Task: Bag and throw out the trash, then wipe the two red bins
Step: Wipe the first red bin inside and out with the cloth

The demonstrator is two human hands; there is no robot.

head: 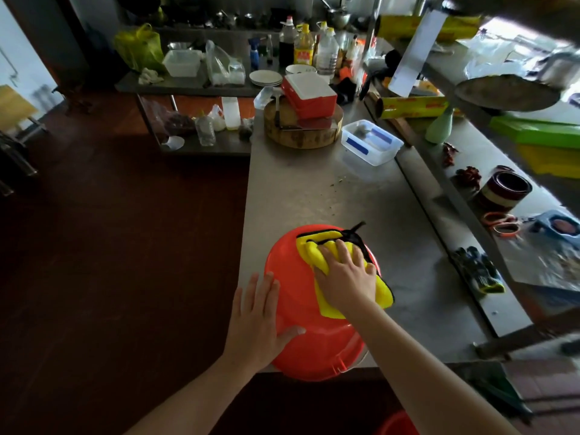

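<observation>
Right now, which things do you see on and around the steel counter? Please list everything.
red bin: 1, red, overturned at counter's near edge
second red bin: 1, red, bottom frame edge, partly seen
cloth: 1, yellow, black edging, on the overturned bin
counter: 1, steel grey, centre
chopping block: 1, wood, counter's far end
lidded boxes: apparently 2, red, on block
tub: 1, clear, beside block
bottles: several, mixed, back table
scissors: 1, orange handles, right shelf
left hand: flat against bin's side
right hand: presses cloth on bin
</observation>
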